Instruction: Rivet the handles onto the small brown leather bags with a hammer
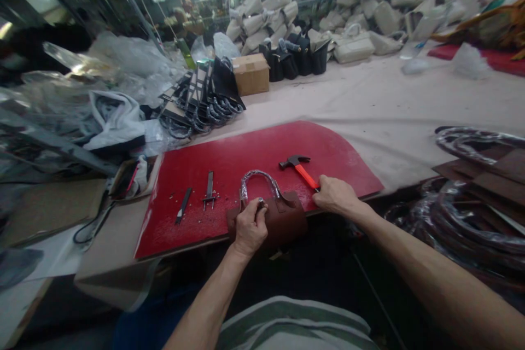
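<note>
A brown handbag piece lies at the front edge of the red board, its plastic-wrapped handle arching away from me. My left hand is closed over the bag, pinching a small metal punch or setter whose top shows above the fingers; its lower end is hidden. To the right, my right hand is wrapped round the end of a claw hammer with an orange handle. The hammer's dark head rests on or just above the board; I cannot tell which.
Left on the board are a flat chisel-like tool and a pronged punch among small bits. A cardboard box, black bags and pale bags stand behind. Brown bag parts with wrapped handles are stacked at right.
</note>
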Available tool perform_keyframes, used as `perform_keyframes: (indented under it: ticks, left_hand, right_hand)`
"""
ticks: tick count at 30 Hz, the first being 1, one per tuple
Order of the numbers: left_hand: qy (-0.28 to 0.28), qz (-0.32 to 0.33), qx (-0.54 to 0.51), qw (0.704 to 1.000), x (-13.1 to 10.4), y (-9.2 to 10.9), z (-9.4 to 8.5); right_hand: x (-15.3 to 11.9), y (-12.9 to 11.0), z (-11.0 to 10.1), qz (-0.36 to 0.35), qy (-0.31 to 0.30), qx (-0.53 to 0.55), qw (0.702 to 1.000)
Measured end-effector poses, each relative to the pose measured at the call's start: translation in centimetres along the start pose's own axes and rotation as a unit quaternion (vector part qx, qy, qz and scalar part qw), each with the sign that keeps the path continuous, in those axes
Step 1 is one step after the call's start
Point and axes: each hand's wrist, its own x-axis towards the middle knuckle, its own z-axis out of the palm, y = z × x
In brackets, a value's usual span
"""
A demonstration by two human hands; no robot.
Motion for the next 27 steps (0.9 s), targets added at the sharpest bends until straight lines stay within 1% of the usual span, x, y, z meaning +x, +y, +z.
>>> perform_keyframes:
  ticks: [2, 3, 6, 8, 10, 11, 12, 13, 14, 16, 17, 18, 19, 20, 21, 22, 23, 24, 26, 27]
  left_hand:
    - [0.002, 0.007, -0.001, 1.0, 0.1, 0.0, 0.1]
    - [0.003, 0.008, -0.003, 1.0, 0.1, -0.1, 0.1]
    - [0.012, 0.012, -0.007, 1.0, -0.1, -0.3, 0.3]
    - [0.017, 0.014, -0.003, 1.0, -0.1, -0.4, 0.4]
    - [0.018, 0.012, 0.0, 1.0, -0.1, -0.4, 0.4]
    - [0.017, 0.012, 0.001, 1.0, -0.1, -0.4, 0.4]
    - [0.017, 0.013, 0.002, 1.0, -0.1, -0.3, 0.4]
    - [0.017, 0.017, 0.004, 1.0, 0.0, -0.3, 0.3]
    - [0.019, 0.021, 0.006, 1.0, 0.0, -0.2, 0.3]
    - [0.027, 0.03, 0.01, 0.999, 0.0, -0.1, 0.2]
    - [0.031, 0.033, 0.013, 0.999, 0.0, -0.1, 0.2]
    - [0.032, 0.034, 0.016, 0.999, 0.0, -0.1, 0.2]
    - [0.03, 0.034, 0.017, 0.999, 0.0, -0.1, 0.2]
    - [0.027, 0.033, 0.017, 0.999, 0.0, -0.1, 0.2]
    - [0.026, 0.031, 0.016, 0.999, -0.1, -0.1, 0.3]
    - [0.026, 0.031, 0.016, 0.999, -0.1, -0.2, 0.3]
    - [0.028, 0.032, 0.018, 0.999, -0.1, -0.2, 0.3]
    - [0.032, 0.033, 0.02, 0.999, -0.1, -0.2, 0.3]
    - [0.028, 0.031, 0.022, 0.999, -0.2, -0.3, 0.3]
    - [0.024, 0.027, 0.02, 0.999, -0.2, -0.4, 0.2]
  right_hand:
    - [-0.1, -0.1, -0.2, 0.003, -0.047, 0.079, 0.996]
    - [-0.3, -0.2, -0.2, 0.004, -0.073, 0.127, 0.989]
    - [-1.5, -0.5, -0.4, 0.009, -0.136, 0.267, 0.954]
    - [-2.8, -0.9, -0.8, 0.012, -0.152, 0.328, 0.932]
    - [-4.5, -1.5, -1.5, 0.012, -0.143, 0.372, 0.917]
    - [-5.4, -1.8, -2.0, 0.002, -0.124, 0.391, 0.912]
    - [-6.5, -2.1, -2.5, -0.021, -0.093, 0.404, 0.91]
    - [-7.4, -2.3, -3.0, -0.056, -0.044, 0.403, 0.912]
    - [-8.4, -2.5, -3.3, -0.099, 0.021, 0.383, 0.918]
    - [-9.8, -2.4, -3.7, -0.189, 0.152, 0.282, 0.928]
    - [-10.3, -2.3, -3.6, -0.226, 0.186, 0.211, 0.933]
    - [-10.6, -2.1, -3.5, -0.253, 0.192, 0.137, 0.938]
    - [-10.8, -1.9, -3.5, -0.273, 0.168, 0.069, 0.945]
    - [-11.0, -1.8, -3.5, -0.285, 0.129, 0.011, 0.95]
    - [-11.1, -1.8, -3.7, -0.292, 0.098, -0.028, 0.951]
    - [-11.2, -2.0, -4.1, -0.296, 0.087, -0.045, 0.95]
    - [-11.4, -2.3, -4.6, -0.298, 0.103, -0.036, 0.948]
    - [-11.7, -2.7, -5.1, -0.297, 0.144, -0.006, 0.944]
    - [-12.2, -3.3, -5.6, -0.281, 0.259, 0.081, 0.92]
    - [-12.3, -3.4, -5.4, -0.281, 0.294, 0.109, 0.907]
